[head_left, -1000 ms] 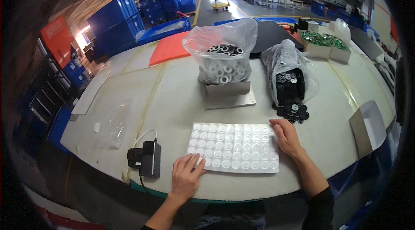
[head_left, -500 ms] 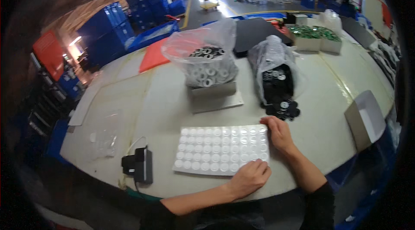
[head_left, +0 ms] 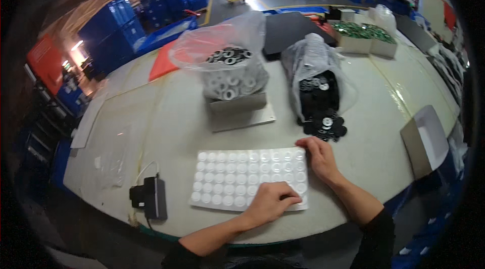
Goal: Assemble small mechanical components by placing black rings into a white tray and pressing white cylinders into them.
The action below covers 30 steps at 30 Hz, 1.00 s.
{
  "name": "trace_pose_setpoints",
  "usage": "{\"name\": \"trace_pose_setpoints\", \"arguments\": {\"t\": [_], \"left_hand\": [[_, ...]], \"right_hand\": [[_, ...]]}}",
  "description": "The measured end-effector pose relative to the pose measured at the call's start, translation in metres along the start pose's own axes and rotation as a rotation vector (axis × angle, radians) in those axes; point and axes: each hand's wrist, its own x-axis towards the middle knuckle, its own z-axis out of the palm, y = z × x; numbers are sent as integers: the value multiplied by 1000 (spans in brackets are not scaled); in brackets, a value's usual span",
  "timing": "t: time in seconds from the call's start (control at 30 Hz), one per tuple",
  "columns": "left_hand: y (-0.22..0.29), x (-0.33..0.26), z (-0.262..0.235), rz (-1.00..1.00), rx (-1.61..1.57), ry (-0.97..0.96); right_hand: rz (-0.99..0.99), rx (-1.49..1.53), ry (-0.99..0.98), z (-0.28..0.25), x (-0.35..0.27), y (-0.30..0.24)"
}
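Note:
A white sheet of round stickers (head_left: 230, 178), laid out in rows, lies flat on the table before me. My left hand (head_left: 270, 202) rests over its lower right part, fingers curled and thumb close to the fingertips. Whatever may be between those fingertips is too small or hidden to make out. At the sheet's upper right corner, my right hand (head_left: 321, 160) has its fingers bent together on the edge. Black round discs (head_left: 327, 126) spill from a clear plastic bag (head_left: 303, 61) just beyond that hand.
An open plastic bag of white and black rings (head_left: 230, 79) stands by a metal stand (head_left: 242, 117). A black power adapter (head_left: 150, 197) lies left of the sheet. An open carton (head_left: 427, 140) is at right; boxes of green parts (head_left: 353, 41) stand at the back right.
My left hand has shifted from the sheet's lower right corner inward over the stickers, uncovering that corner. My right hand stays at the upper corner. The whole view has shifted slightly.

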Motion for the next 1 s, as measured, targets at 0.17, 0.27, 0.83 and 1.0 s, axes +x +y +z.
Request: {"name": "trace_pose_setpoints", "arguments": {"t": [0.17, 0.27, 0.83, 1.0], "left_hand": [[7, -1, -6, -122, -4, 47], [15, -4, -7, -190, 23, 83], [23, -17, -70, -116, -60, 445], [24, -21, -76, -75, 35, 490]], "right_hand": [[-17, -3, -6, 1, 1, -5], [-44, 46, 30, 3, 1, 0], [-408, -364, -287, -8, -14, -19], [-258, -306, -412, -20, -11, -10]]}}
